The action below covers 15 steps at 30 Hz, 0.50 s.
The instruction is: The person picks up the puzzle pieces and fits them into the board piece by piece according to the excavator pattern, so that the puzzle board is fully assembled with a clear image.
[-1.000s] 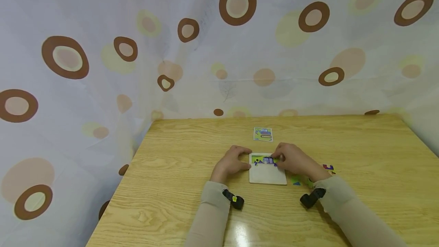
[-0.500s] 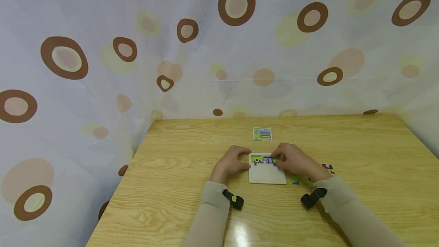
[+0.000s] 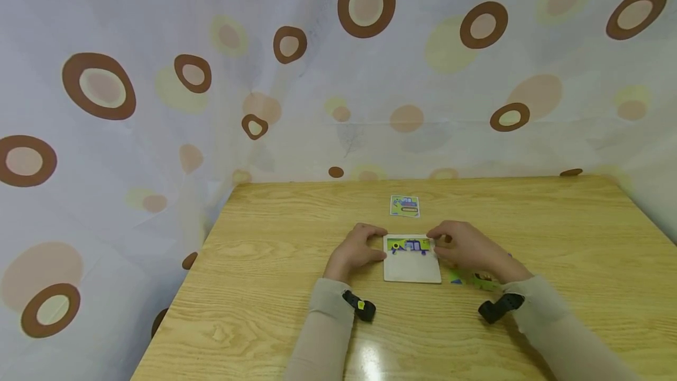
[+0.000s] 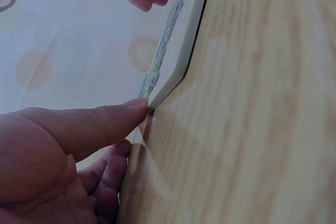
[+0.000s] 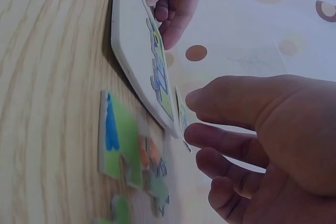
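Note:
A white puzzle board (image 3: 411, 268) lies flat on the table, with joined jigsaw pieces (image 3: 408, 245) along its far edge showing part of a blue-and-yellow vehicle on green. My left hand (image 3: 357, 253) holds the board by its left side, thumb on the near part of the edge and fingers at the far corner. By the far right corner is my right hand (image 3: 465, 247), and the right wrist view shows no piece between its separated thumb and fingers. Loose jigsaw pieces (image 5: 118, 140) lie right of the board, partly under the right hand and wrist.
A small picture card (image 3: 404, 206) with the vehicle printed on it lies behind the board. Both wrists carry black camera straps. A patterned cloth (image 3: 370, 93) hangs behind the wooden table (image 3: 275, 263).
My right hand has let go of the pieces at the board's upper right and moved a little right, uncovering that corner. The left hand stays in place.

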Tool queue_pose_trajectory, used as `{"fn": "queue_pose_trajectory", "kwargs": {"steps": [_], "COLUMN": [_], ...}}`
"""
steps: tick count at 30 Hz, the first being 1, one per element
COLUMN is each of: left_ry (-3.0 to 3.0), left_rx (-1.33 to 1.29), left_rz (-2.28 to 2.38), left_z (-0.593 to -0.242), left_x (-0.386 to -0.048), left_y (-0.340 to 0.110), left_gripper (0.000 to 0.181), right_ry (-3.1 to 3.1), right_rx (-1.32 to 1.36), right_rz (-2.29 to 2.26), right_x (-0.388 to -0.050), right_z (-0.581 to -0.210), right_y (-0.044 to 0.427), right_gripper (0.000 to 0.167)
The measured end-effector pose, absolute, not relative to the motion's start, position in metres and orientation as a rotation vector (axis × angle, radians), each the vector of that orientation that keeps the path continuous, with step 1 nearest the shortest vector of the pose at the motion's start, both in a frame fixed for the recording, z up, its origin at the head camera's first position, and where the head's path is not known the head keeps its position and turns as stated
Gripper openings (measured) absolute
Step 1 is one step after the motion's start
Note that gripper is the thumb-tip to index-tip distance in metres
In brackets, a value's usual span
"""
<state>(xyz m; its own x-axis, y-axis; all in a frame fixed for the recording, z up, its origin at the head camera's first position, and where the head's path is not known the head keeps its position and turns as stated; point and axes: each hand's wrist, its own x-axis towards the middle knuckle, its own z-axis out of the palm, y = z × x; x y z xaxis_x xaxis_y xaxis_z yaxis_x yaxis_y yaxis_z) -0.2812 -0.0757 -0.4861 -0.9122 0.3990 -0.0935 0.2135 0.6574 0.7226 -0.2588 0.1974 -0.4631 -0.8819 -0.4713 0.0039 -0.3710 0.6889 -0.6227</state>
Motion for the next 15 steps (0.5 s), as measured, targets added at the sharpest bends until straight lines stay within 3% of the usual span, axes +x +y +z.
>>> {"fn": "queue_pose_trajectory", "kwargs": {"steps": [15], "left_ry": [2.637], "left_rx": [0.505], "left_rz": [1.085], "left_z": [-0.488], "left_x": [-0.283], "left_y": [-0.076], "left_gripper": [0.047], "right_ry": [2.816], "right_rx": [-0.764], "right_rz": [-0.919], "right_x": [-0.248], "right_z": [-0.465], "right_y": [0.224], "right_gripper": [0.028]}}
